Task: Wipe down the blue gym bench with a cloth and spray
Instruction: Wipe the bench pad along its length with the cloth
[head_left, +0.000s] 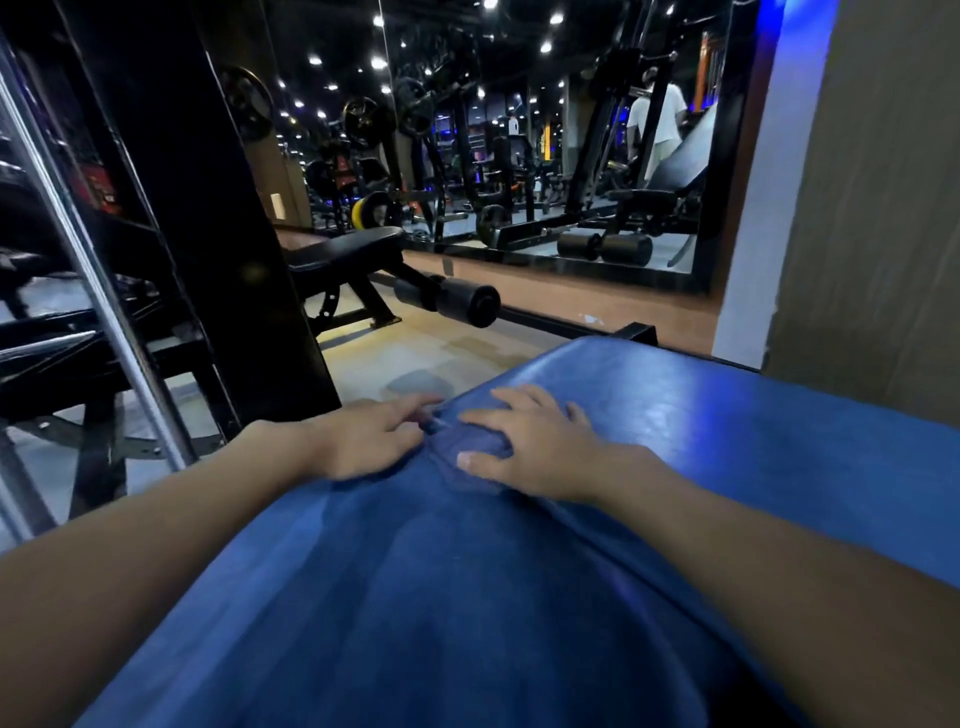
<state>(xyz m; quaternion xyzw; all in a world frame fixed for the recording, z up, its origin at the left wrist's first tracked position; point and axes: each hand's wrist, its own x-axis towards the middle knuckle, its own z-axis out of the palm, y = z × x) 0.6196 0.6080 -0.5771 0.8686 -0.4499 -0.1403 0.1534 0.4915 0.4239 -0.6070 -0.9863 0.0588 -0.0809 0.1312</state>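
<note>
2 bare forearms reach forward over the blue bench, whose padded top fills the near view. Farther along, near the pad's left edge, a dark blue cloth lies flat on it. The right hand presses on the cloth with fingers straight and spread. The left hand sits at the left edge, fingers stretched out and touching the cloth's left side, slightly blurred. Beyond the pad's far end stand a black bench with roller pads and a wall mirror.
</note>
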